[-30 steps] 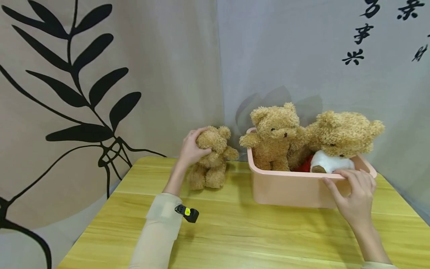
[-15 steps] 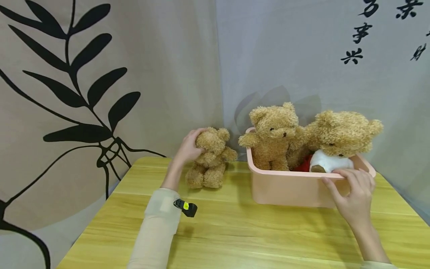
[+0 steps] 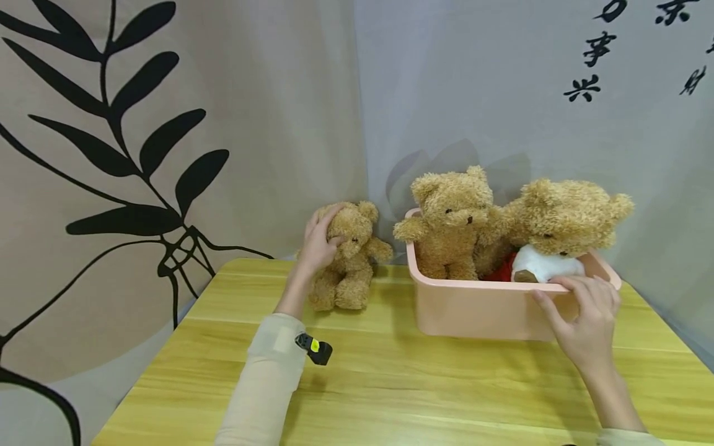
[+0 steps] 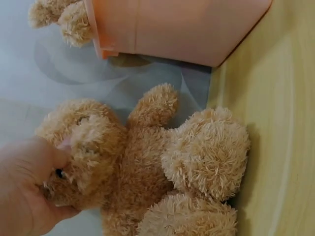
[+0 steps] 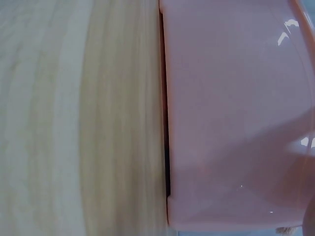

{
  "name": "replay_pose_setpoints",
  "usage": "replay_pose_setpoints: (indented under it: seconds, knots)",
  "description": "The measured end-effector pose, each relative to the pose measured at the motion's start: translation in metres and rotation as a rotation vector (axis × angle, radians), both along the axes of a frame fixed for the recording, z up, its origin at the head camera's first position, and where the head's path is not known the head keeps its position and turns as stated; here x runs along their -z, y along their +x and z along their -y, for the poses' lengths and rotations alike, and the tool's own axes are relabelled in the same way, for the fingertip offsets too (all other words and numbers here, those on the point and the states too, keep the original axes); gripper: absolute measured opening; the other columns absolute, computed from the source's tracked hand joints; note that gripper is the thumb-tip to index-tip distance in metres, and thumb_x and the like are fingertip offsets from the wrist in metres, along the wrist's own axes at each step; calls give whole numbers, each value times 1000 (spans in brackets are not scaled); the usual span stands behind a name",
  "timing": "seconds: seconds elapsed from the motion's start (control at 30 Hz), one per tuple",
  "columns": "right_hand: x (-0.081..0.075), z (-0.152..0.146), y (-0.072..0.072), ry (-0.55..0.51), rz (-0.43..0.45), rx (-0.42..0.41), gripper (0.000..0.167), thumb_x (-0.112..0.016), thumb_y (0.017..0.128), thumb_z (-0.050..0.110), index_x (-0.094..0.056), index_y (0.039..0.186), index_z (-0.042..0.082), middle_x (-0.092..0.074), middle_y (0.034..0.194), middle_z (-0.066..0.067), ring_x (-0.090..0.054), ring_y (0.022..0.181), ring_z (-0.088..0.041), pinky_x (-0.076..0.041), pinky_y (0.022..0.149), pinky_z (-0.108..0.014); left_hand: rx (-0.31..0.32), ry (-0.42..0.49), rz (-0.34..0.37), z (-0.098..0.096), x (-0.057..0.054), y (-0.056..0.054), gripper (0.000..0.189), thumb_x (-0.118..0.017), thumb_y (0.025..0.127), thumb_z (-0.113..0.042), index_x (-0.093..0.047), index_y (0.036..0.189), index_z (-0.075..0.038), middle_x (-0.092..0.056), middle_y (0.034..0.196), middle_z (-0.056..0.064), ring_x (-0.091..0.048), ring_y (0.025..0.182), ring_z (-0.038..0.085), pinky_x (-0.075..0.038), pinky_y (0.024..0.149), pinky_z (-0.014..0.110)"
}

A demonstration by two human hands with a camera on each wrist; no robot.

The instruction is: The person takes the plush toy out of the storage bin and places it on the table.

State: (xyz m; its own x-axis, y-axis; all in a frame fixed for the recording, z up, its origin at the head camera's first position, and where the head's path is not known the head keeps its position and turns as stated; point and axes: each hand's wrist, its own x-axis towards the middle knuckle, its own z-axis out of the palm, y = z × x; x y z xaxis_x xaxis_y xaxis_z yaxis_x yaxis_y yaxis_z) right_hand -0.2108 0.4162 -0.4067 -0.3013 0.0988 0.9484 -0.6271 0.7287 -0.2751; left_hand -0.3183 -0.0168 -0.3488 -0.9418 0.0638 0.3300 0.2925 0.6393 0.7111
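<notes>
A small tan teddy bear sits upright on the table, left of a pink plastic bin. My left hand holds this bear by its head, thumb at its face and fingers over the top. In the left wrist view the teddy bear lies sideways across the picture, its head partly covered by the hand. My right hand grips the bin's front rim at the right, fingers over the edge and thumb against the outer wall. The right wrist view shows mostly the bin's wall.
Inside the bin stands one teddy bear at the left; a larger one in a white top leans at the right. Something red shows between them. The wooden table meets a printed curtain behind.
The small bear's head has tipped up, so an eye and its muzzle now show. My left hand has shifted its fingers on the head. My right hand stays on the rim.
</notes>
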Motion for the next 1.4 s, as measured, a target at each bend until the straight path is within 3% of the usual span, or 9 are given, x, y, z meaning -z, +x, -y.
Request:
replay_pose_setpoints:
  seconds: [0.3, 0.5, 0.77, 0.93, 1.13, 1.4]
  knots:
    - [1, 0, 0, 1, -4, -4, 77, -64, 88, 66, -68, 90, -10, -62, 87, -27, -44, 110, 2, -22, 107, -36, -26, 102, -144, -1, 0, 4, 57, -60, 100, -6, -45, 153, -20, -19, 166, 11, -14, 152, 32, -22, 118, 60]
    - [-3, 1, 3, 4, -1, -10, 77, -63, 89, 66, -67, 90, -11, -62, 87, -27, -42, 110, 6, -22, 107, -34, -34, 64, -231, -2, -3, 6, 52, -58, 100, -2, -49, 150, -14, -25, 164, 12, -19, 151, 31, -25, 118, 57]
    - [-6, 2, 5, 0, 2, -14, 77, -63, 89, 65, -66, 89, -12, -61, 86, -27, -42, 109, 8, -21, 107, -33, -38, 53, -271, -7, -11, 13, 52, -55, 98, 5, -51, 148, -10, -29, 163, 14, -19, 151, 33, -21, 120, 54]
    - [-6, 3, 6, -3, 4, -15, 77, -63, 89, 66, -66, 89, -12, -60, 86, -27, -42, 110, 8, -21, 107, -34, -1, 75, -305, -14, -20, 15, 53, -55, 94, 9, -53, 145, -6, -35, 159, 17, -24, 149, 36, -18, 120, 57]
    - [-6, 3, 4, -1, 0, -17, 77, -63, 89, 65, -67, 89, -11, -61, 86, -27, -43, 109, 8, -21, 107, -34, 41, 89, -320, -25, -33, 20, 52, -59, 93, 4, -55, 144, -7, -41, 156, 15, -33, 146, 32, -18, 120, 55]
    - [-5, 4, 3, 1, 5, -19, 77, -63, 89, 66, -67, 89, -11, -61, 86, -27, -42, 109, 8, -21, 107, -34, 133, 71, -316, -44, -46, 28, 49, -61, 97, -7, -53, 145, -7, -47, 153, 12, -39, 143, 29, -27, 119, 48]
